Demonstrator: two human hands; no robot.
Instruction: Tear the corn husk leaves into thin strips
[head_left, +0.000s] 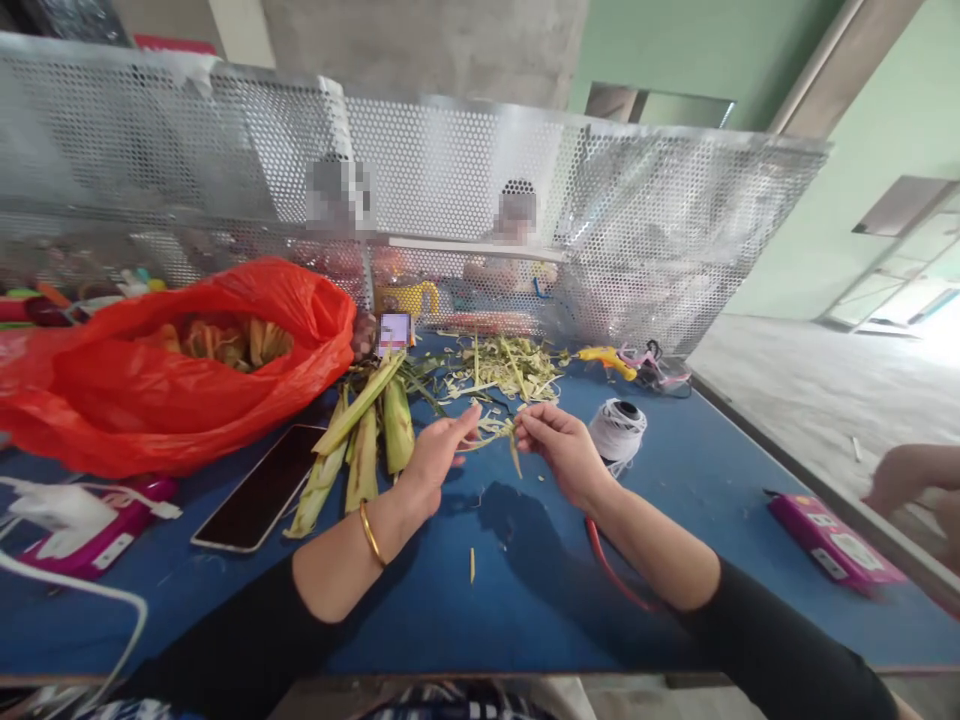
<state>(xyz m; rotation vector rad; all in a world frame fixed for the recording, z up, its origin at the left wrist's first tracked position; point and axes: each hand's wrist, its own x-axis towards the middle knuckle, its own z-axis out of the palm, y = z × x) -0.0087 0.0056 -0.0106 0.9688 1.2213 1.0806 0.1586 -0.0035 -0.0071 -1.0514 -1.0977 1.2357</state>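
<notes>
My right hand [559, 452] is closed in a pinch on a thin, pale green plant strip [516, 460], one end of which hangs below the fingertips. Facing it, my left hand [435, 460], with a gold bangle at the wrist, holds the other side of the strip between thumb and fingers. Both hands are raised a little over the blue table [540, 610]. Just beyond them lies a loose pile of shredded plant strips [510, 368]. Several long, pale green leaf sheaths [364, 455] lie to the left of my left hand.
A red plastic bag [97, 400] with dried plant pieces stands left, near a phone [259, 490] and a white charger [67, 515]. A spool of white cord [619, 432], a yellow glue gun [609, 360] and a magenta packet [832, 545] lie right. Perforated metal screen [465, 150] behind; people beyond.
</notes>
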